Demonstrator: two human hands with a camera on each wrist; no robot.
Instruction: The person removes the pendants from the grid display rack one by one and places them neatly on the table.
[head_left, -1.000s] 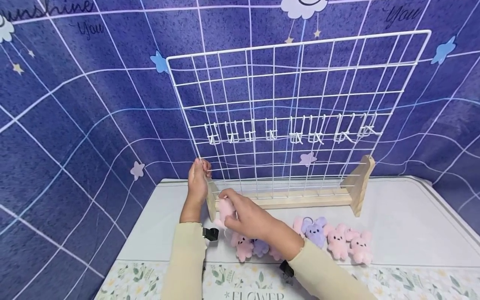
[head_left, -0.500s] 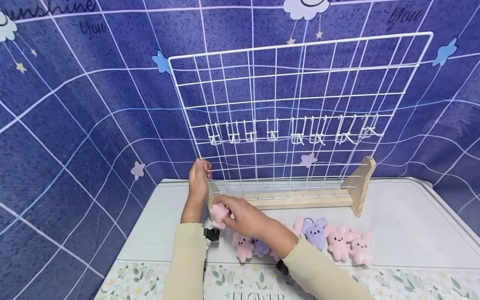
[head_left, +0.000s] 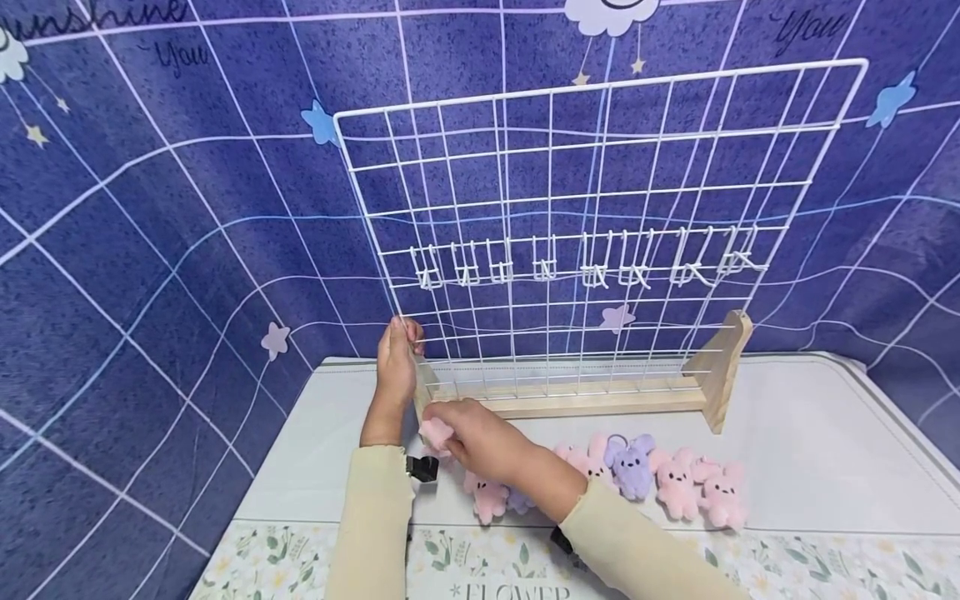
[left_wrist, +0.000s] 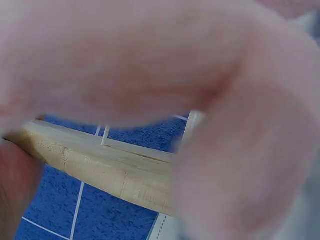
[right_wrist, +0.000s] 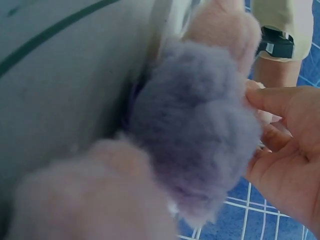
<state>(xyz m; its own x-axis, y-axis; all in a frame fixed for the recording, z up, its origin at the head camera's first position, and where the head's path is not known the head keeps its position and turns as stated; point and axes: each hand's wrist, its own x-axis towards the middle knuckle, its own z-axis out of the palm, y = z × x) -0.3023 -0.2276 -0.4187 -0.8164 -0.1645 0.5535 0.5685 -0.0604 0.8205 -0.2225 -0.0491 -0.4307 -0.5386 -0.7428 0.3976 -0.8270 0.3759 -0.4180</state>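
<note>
At the left end of a white wire grid rack (head_left: 550,175), my left hand (head_left: 395,362) grips the top of the wooden side support (left_wrist: 115,175), which shows between finger and thumb in the left wrist view. My right hand (head_left: 483,442) pinches a small pink plush toy (head_left: 435,435) low in front of that support; the fingers hide much of it. Under the right forearm lie a pink plush bunny (head_left: 489,498) and a partly covered purple plush (head_left: 520,500). Blurred purple fur (right_wrist: 197,125) fills the middle of the right wrist view, beside the pinching fingers.
Several white hooks (head_left: 543,268) hang in a row across the grid. More plush toys, including a purple one (head_left: 632,467) with a ring and pink ones (head_left: 677,485), lie to the right. A wooden base bar (head_left: 600,406) joins the supports. Blue patterned cloth (head_left: 187,275) hangs behind.
My right hand has moved slightly left and down with the pink plush, which has turned and is more covered by the fingers. The left hand stays on the support.
</note>
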